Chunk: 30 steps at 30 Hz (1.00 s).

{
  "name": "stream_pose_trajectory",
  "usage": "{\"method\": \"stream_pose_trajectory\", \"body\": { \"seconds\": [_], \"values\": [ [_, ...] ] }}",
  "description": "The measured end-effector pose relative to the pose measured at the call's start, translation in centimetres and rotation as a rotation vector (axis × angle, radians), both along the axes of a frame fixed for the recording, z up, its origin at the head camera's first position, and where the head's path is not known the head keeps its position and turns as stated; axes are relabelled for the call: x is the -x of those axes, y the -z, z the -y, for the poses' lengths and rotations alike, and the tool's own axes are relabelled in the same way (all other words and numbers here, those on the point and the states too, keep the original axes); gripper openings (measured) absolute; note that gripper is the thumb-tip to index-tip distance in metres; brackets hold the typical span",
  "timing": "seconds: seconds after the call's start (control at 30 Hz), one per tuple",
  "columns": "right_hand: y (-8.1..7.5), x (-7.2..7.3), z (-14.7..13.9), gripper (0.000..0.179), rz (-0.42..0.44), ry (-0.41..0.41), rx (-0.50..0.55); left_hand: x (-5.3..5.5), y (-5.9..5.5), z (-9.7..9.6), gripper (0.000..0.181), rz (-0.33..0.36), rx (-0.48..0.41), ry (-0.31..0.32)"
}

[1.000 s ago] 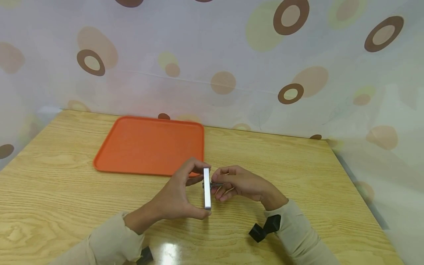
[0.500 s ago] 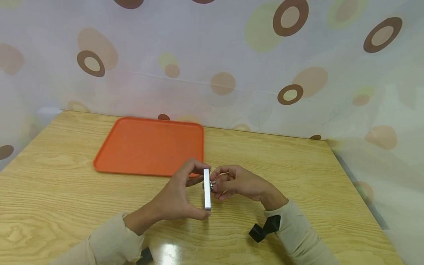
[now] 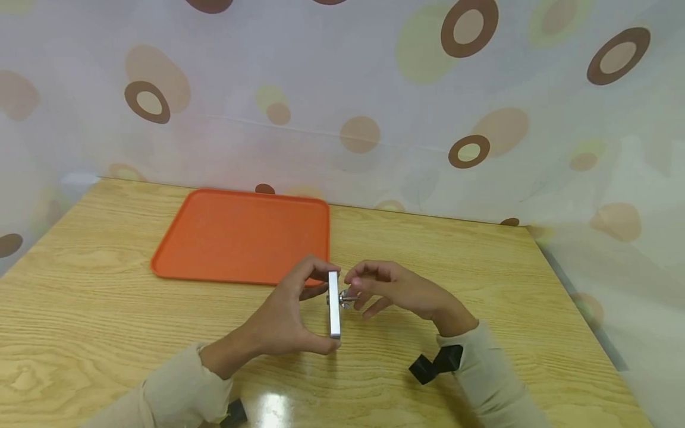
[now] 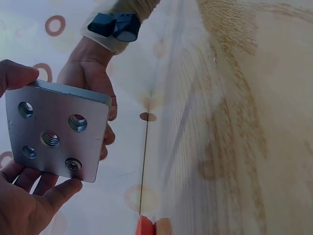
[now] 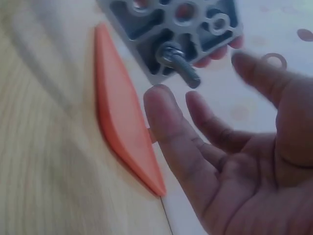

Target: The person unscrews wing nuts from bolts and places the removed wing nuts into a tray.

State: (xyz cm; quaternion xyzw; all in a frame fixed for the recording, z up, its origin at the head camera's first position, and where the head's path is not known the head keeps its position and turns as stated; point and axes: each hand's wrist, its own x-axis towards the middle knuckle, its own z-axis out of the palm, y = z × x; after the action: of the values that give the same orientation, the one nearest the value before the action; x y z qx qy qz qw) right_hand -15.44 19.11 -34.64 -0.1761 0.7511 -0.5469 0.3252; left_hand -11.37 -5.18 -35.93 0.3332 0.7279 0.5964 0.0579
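Right wrist: ribbed metal plate [image 5: 164, 24] pinched in left grip [image 3: 283, 318]; right grip [image 5: 237, 171] spread, empty, beside threaded bolt [image 5: 185, 69].

No text, label, brand, number or sign can be read on the plate [image 4: 61, 128], on the tray [image 3: 246, 238] or on the far wall [image 3: 321, 71].

Your left hand [image 3: 280, 318] holds a thin metal plate [image 3: 334, 306], its edge facing you. A shiny bolt [image 3: 348, 299] pokes out toward your right hand [image 3: 404, 292], just beside it. An orange tray [image 3: 241, 238] lies farther back on the wooden table [image 3: 471, 285], near the spotty wall [image 3: 321, 71].
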Motion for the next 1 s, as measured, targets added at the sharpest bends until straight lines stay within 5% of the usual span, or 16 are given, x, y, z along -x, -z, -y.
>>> {"method": "stream_pose_trajectory", "body": {
  "seconds": [0.13,0.3,1.0],
  "values": [
    [0.16,0.30,-0.18,0.045,0.065,0.074,-0.019,0.08,-0.02,-0.07,0.079,0.000,0.001,-0.006],
    [0.66,0.38,0.40,0.044,0.127,0.037,-0.024,0.05,-0.03,-0.20,0.079,-0.005,-0.011,-0.006],
    [0.02,-0.07,0.36,0.036,0.047,-0.032,0.005,0.14,0.04,-0.29,0.078,-0.036,-0.010,0.007]
  ]
}}
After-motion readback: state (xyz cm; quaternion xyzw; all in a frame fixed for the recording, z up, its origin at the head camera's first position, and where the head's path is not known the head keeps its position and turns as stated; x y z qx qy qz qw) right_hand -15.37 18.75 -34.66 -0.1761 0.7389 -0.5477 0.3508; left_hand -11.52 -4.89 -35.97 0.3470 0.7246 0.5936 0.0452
